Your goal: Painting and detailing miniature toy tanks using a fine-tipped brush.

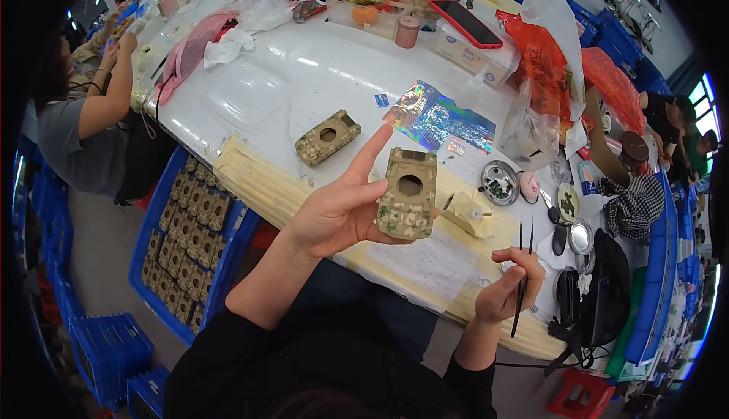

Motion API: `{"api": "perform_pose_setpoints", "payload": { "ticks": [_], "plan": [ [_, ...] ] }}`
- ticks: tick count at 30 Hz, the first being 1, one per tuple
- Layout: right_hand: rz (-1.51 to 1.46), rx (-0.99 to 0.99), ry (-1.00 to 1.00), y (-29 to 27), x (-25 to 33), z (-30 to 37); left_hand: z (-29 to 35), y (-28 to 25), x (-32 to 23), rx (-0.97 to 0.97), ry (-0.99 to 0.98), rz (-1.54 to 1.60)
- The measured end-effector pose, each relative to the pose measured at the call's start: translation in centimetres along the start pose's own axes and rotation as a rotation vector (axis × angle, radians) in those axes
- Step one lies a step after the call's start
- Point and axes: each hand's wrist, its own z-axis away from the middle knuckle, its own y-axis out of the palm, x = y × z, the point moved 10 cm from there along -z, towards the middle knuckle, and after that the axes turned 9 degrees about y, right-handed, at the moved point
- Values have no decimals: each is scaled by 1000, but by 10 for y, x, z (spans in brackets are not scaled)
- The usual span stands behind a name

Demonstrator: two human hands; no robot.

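Note:
My left hand (334,210) grips a camouflage toy tank hull (408,208) by its sides, held up over the table with its round turret hole facing me. The index finger points out along the far side. In my right hand (510,286) is a pair of black tweezers (522,282), tips pointing up and apart. A second camouflage hull (327,137) lies on the table beyond my left hand. Near the held hull are a shiny holographic sheet (440,119), a yellowish block (471,215) with a small peg, and a round metal dish (499,184) of small dark parts.
At lower left, a blue crate (156,286) holds rows of similar hulls. A white sheet (416,271) lies at the table's near edge. Boxes, a red phone (465,24) and plastic bags crowd the back. A black bag (607,290) sits at right; a co-worker (83,123) sits at left.

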Motion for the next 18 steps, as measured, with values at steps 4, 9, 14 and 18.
{"api": "perform_pose_setpoints", "payload": {
  "ticks": [4,9,14,18],
  "plan": [
    [31,-34,1,-2,0,1,6,-1,7,3,-46,37],
    [30,-44,41,-2,-6,1,13,7,13,66,-107,131],
    [54,-55,31,-1,-5,1,18,5,18,83,-141,163],
    [80,-61,40,-3,-8,1,16,2,16,80,-133,175]
  ]
}}
